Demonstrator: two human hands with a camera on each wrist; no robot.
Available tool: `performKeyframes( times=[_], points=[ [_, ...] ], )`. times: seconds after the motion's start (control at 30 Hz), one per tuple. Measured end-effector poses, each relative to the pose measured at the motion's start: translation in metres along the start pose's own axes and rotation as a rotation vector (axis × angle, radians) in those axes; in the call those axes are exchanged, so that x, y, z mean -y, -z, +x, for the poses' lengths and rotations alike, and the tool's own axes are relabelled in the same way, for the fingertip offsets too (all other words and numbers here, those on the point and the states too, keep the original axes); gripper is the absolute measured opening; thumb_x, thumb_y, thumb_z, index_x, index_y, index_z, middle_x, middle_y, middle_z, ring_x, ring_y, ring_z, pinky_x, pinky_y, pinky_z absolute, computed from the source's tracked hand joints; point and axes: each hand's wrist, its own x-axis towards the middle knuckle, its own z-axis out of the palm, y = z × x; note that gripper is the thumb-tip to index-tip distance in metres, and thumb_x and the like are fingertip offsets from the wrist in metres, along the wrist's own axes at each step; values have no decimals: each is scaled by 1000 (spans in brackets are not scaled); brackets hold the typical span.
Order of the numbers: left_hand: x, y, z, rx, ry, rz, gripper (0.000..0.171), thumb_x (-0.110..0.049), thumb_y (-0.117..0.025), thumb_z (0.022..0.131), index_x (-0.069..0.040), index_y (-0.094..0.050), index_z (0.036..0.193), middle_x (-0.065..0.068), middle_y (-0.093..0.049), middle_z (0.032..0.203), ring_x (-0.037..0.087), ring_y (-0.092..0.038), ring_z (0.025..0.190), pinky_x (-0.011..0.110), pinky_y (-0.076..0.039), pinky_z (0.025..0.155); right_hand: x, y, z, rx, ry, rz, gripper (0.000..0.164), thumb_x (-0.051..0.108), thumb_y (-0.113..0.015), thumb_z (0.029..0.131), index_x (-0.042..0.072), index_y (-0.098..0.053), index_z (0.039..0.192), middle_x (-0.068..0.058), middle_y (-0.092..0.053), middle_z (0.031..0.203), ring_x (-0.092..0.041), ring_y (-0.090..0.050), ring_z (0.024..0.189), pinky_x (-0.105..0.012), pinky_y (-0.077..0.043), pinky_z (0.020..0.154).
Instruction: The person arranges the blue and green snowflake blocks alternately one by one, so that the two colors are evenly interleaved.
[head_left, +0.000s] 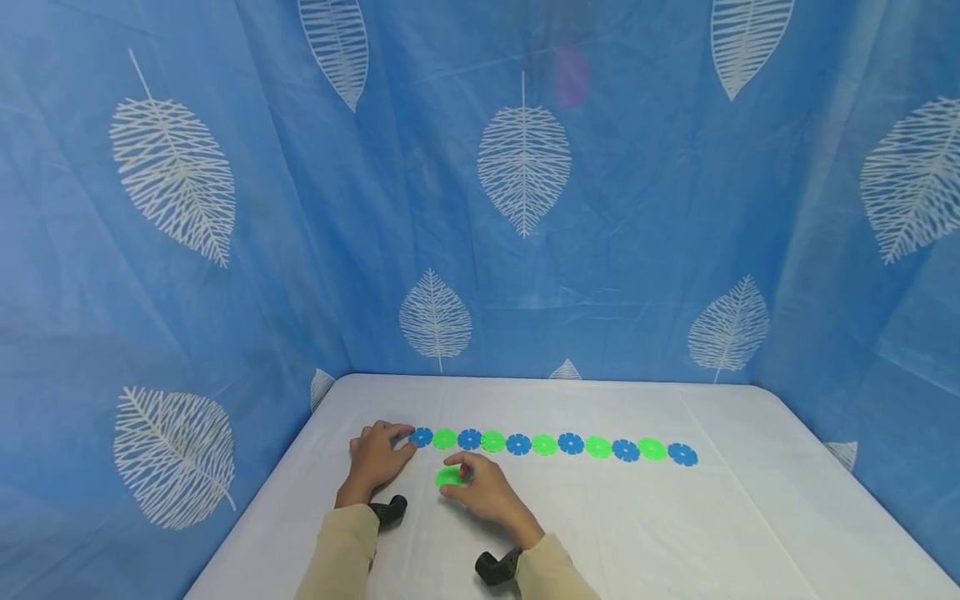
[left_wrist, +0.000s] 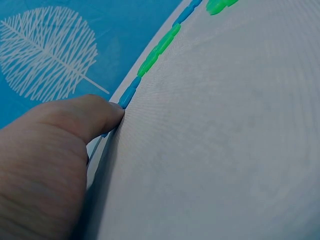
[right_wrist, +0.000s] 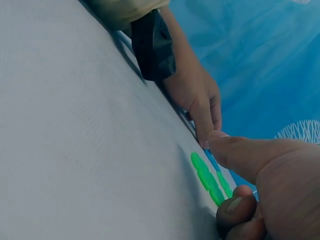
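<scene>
My left hand (head_left: 377, 454) rests at the left end of a row of notched plastic discs. Its thumb and index finger pinch the edge of the leftmost blue snowflake disc (head_left: 422, 437); the left wrist view has the thumb tip right against this disc. Nearer to me, my right hand (head_left: 483, 490) holds a green snowflake disc (head_left: 448, 477) between its curled fingers and thumb. In the right wrist view this green disc (right_wrist: 204, 175) stands tilted close over the cloth, its lower end hidden by the fingers (right_wrist: 235, 210).
Blue and green discs alternate in a line running right, from a green disc (head_left: 445, 439) to a blue one (head_left: 682, 454) at the far end. A white cloth (head_left: 637, 525) covers the table. Blue leaf-patterned curtains (head_left: 600, 317) stand behind and at both sides.
</scene>
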Motion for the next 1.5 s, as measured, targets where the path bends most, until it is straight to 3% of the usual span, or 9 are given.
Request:
performKeyframes(
  times=[0.37,0.73,1.27,1.5],
  points=[
    [-2,2,1,0,1,-4,33,-39,-73,88,-27,-74,118,7,-64,117,29,-55,111,53,-33,92,0,-1,4,-38,-55,-52,46,33,-81,82,14,-69,122,6,-57,87,-10,-50,79,-27,-42,70],
    [-1,2,-1,6,12,-11,33,-39,-73,88,-27,-74,118,7,-64,115,29,-54,110,52,-32,93,4,-4,2,-29,-40,-118,46,30,-83,79,10,-71,118,5,-59,88,-9,-50,81,-29,-44,72],
    [-1,1,-1,4,3,-8,32,-38,-73,87,-27,-74,118,6,-64,113,28,-55,108,52,-33,92,7,-2,6,-42,-58,-90,41,22,-84,80,4,-72,114,3,-52,75,-10,-46,71,-26,-38,64],
    [-1,1,-1,-4,-5,-13,32,-38,-73,87,-26,-75,116,7,-65,112,28,-55,107,52,-33,91,10,3,10,-8,-121,-11,42,20,-86,76,4,-73,112,2,-49,73,-11,-44,67,-26,-36,59]
  ],
)
